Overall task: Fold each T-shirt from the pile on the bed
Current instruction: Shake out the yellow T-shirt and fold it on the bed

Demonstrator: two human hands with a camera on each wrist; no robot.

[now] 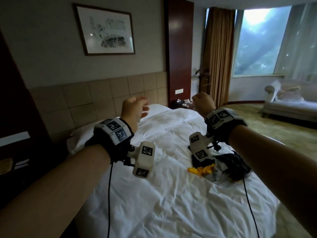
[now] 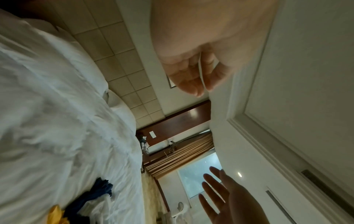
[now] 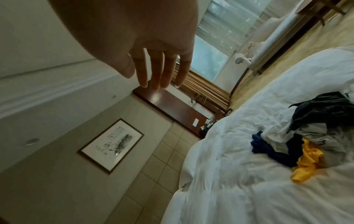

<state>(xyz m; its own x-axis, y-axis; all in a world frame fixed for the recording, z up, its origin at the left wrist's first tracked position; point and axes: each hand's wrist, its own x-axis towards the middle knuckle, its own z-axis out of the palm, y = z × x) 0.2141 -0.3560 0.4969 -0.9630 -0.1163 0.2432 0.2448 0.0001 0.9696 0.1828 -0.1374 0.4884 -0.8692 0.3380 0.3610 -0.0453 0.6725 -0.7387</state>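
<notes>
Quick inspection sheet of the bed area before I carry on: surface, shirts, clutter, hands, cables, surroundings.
Surface: bed under a wrinkled white duvet, pillow at the headboard end.
Job's things: pile of T-shirts lies crumpled and unfolded on the duvet, with dark, navy, grey-white and yellow cloth showing; no folded shirt seen.
Clutter: nothing seen on the bed besides the pile.
Hands: left hand and right hand raised above the bed, both holding nothing.
Cables: a black cable hangs from each wrist rig, over the duvet.
Surroundings: framed picture, brown curtain, window, sofa.
</notes>
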